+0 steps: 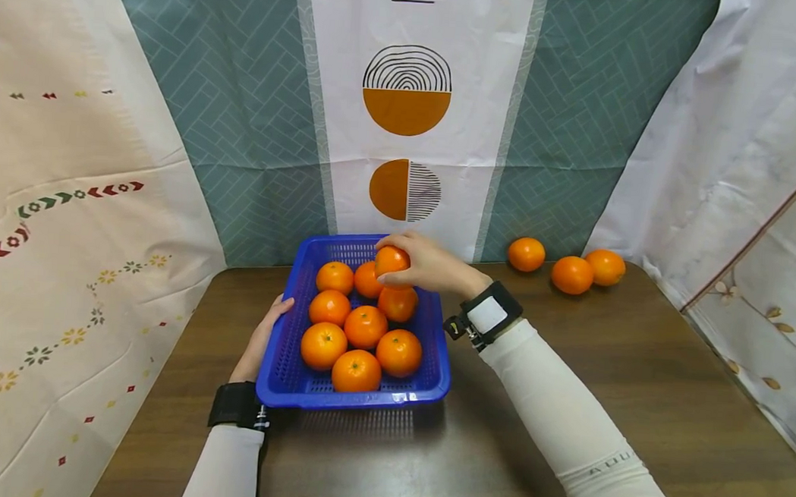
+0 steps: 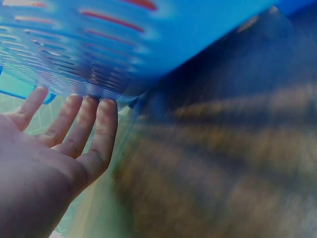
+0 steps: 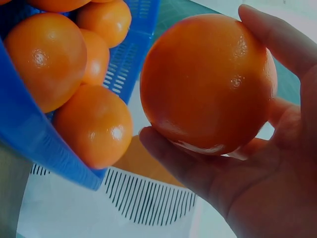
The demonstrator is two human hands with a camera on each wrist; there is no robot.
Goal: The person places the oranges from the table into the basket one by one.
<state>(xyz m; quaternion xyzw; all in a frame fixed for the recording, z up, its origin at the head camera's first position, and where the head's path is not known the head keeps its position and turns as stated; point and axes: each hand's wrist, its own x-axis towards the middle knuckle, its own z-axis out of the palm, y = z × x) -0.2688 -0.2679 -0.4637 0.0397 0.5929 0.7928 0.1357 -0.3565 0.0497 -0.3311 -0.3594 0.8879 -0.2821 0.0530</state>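
Note:
A blue plastic basket (image 1: 439,388) with slotted walls holds several oranges (image 1: 366,327). My left hand (image 1: 264,339) holds the basket's left side, its thumb at the rim; in the left wrist view the fingers (image 2: 106,124) reach up against the slotted wall, and the thumb cannot be made out. Over the back right part of the basket, my right hand (image 1: 431,264) grips an orange (image 1: 393,260) between thumb and fingers. The right wrist view shows this orange (image 3: 208,84) large in the fingers, beside the basket (image 3: 44,139).
On the brown wooden table (image 1: 532,409), three loose oranges (image 1: 572,275) lie at the back right. Behind the table hangs a patterned cloth (image 1: 411,143). A cream cloth (image 1: 82,260) borders the left side, and white fabric (image 1: 748,224) borders the right.

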